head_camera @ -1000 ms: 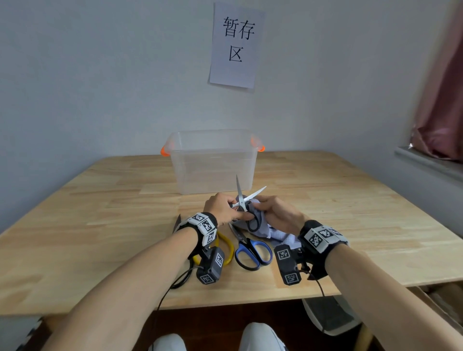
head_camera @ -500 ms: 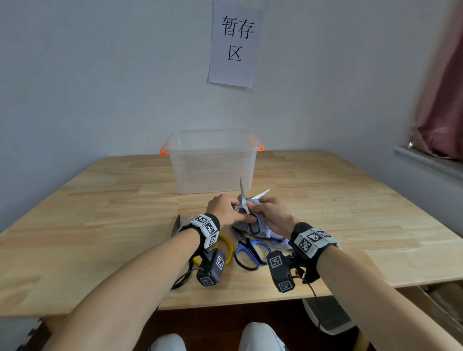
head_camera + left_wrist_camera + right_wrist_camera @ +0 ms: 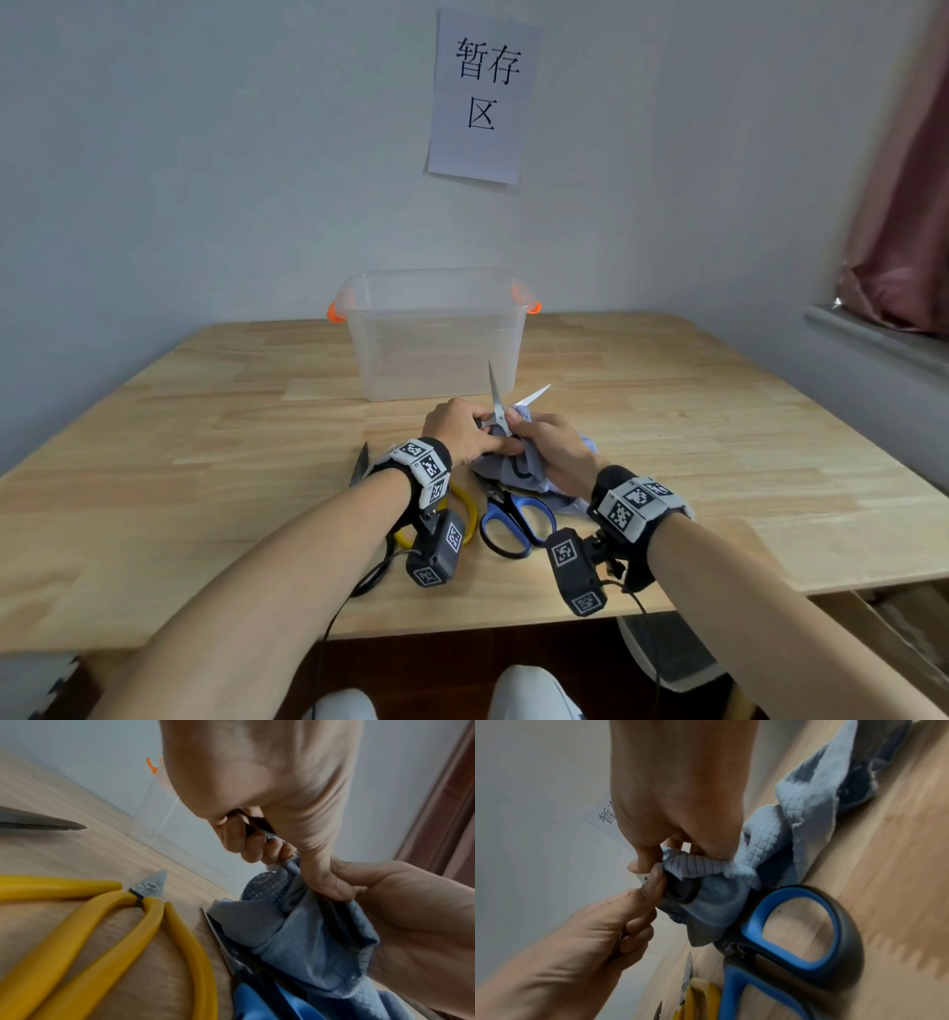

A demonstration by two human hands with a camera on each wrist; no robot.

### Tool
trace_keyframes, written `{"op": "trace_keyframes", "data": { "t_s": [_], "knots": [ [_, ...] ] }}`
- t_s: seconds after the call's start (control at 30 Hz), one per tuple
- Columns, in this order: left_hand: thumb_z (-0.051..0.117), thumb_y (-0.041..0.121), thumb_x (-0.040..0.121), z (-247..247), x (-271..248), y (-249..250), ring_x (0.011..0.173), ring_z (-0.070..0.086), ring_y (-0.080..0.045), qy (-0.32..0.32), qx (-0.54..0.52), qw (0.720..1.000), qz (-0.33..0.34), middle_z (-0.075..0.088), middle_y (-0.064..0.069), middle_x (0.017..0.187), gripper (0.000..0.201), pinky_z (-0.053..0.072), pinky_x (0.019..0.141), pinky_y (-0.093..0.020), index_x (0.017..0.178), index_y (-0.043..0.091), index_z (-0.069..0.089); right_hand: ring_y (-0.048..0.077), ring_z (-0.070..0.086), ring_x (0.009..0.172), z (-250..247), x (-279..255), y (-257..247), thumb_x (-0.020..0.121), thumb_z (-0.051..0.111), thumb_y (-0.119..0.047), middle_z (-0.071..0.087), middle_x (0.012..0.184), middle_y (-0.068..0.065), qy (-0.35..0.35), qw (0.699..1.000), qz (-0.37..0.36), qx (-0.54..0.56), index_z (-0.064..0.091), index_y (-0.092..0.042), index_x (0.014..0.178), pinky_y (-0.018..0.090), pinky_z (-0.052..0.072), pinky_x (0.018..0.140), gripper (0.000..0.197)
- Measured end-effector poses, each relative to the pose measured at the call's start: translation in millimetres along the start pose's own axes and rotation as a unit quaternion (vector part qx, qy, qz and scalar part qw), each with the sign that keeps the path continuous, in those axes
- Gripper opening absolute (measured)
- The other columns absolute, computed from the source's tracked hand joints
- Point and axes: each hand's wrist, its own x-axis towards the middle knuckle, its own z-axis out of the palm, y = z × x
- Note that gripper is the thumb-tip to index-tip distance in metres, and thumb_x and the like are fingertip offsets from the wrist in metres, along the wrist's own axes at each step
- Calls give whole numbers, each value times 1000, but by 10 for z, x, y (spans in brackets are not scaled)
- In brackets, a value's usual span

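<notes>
Centre frame, above table (image 3: 205, 462): left hand (image 3: 462, 429) clenched round black-handled scissors (image 3: 496, 398), blades splayed upward; right hand (image 3: 552, 452) pinches blue cloth (image 3: 490, 472) at pivot. Step judged: wiping scissors clean. Next likely needs cloth drawn along blade, fingers off edge. Blue-handled scissors (image 3: 489, 516), yellow-handled scissors (image 3: 466, 506) lie on table, lower centre.

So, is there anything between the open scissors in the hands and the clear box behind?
Nothing visible does. The open scissors, gripped by the left hand, face the clear box with only tabletop between. The blue-handled scissors and yellow-handled scissors lie nearer the person.
</notes>
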Motion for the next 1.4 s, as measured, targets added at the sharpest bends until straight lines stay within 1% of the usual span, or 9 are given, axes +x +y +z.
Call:
{"op": "trace_keyframes", "data": {
  "t_s": [0.1,0.23,0.47,0.6,0.7,0.9,1.07,1.27,1.4],
  "knots": [
    [89,53,59,11,15,-6,56,44,-12,6,1,1000,-6,51,8,57,41,29,51,-26,59,23,60,27,67,88,11,-8,-17,106,44,-22,67,95,22,-28,999,14,-8,63,7,101,43,51,98,35],
    [88,53,60,8,32,-46,56,40,-14,4,-9,1000,-4,47,5,56,50,25,53,-28,55,20,52,34,58,108,1,-48,-45,107,33,-27,62,111,24,-73,997,40,4,58,10,113,50,38,112,44],
    [89,50,61,6,39,-47,53,37,-14,1,-14,1000,6,41,6,51,57,24,53,-28,49,21,41,29,67,101,-46,-72,-45,108,30,-24,69,108,21,-63,997,21,29,61,8,112,39,53,98,44],
    [90,53,57,45,60,-73,56,38,-17,4,-16,1000,8,42,4,54,57,25,57,-28,53,20,43,40,66,99,8,6,21,101,55,-22,64,113,37,57,998,-26,-21,62,17,110,55,49,100,40],
    [90,52,56,46,54,-79,57,37,-17,0,-19,1000,13,41,4,53,57,25,58,-29,51,20,43,43,65,93,12,32,73,93,66,-17,63,108,41,91,995,-46,-12,64,19,104,62,49,97,37],
    [90,52,57,51,59,-46,51,29,-15,7,1,1000,17,31,8,47,64,18,53,-30,47,21,34,36,66,82,47,35,92,92,67,-14,69,96,34,133,988,-69,-36,68,16,95,56,53,88,30],
    [88,55,59,93,42,-39,49,32,-13,7,11,1000,14,36,9,47,62,20,50,-30,47,20,38,33,68,81,39,-4,83,97,61,-19,70,97,32,126,986,-82,-75,70,10,97,53,56,85,31],
    [86,58,59,98,58,-5,51,32,-13,8,14,1000,20,36,10,48,63,22,52,-31,51,20,37,43,71,89,38,17,85,90,67,-32,74,88,22,156,980,-76,-95,76,-2,89,58,57,83,31],
    [87,57,59,82,37,-30,50,33,-14,5,24,999,23,36,9,49,63,24,53,-30,51,20,37,32,68,74,25,27,7,93,66,-26,70,82,20,193,975,-77,-79,70,9,94,55,57,76,34]
  ]
}}
